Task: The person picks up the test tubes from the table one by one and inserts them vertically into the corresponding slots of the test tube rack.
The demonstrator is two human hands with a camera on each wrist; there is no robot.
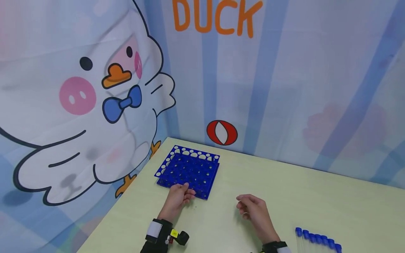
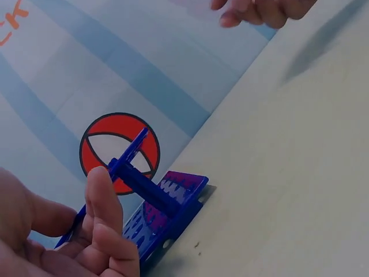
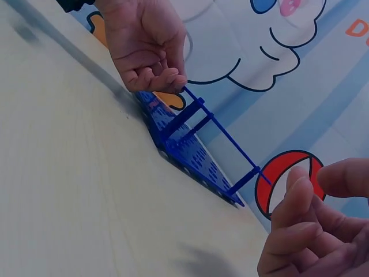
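A blue plastic test tube rack [image 1: 192, 172] stands on the table by the back left corner. It has two perforated plates joined by short posts [image 2: 153, 190], the upper plate full of round holes. My left hand [image 1: 179, 198] pinches the near edge of that upper plate between thumb and fingers, which the right wrist view shows from the side. To the right of the rack, my right hand [image 1: 255, 212] is held over the table with its fingers [image 3: 294, 231] loosely bent and nothing between them.
Several clear test tubes with blue caps [image 1: 317, 239] lie in a row at the front right, cut off by the frame's lower edge. A printed cloth [image 1: 278, 88] with a cartoon duck hangs behind and left of the pale table [image 1: 284, 186].
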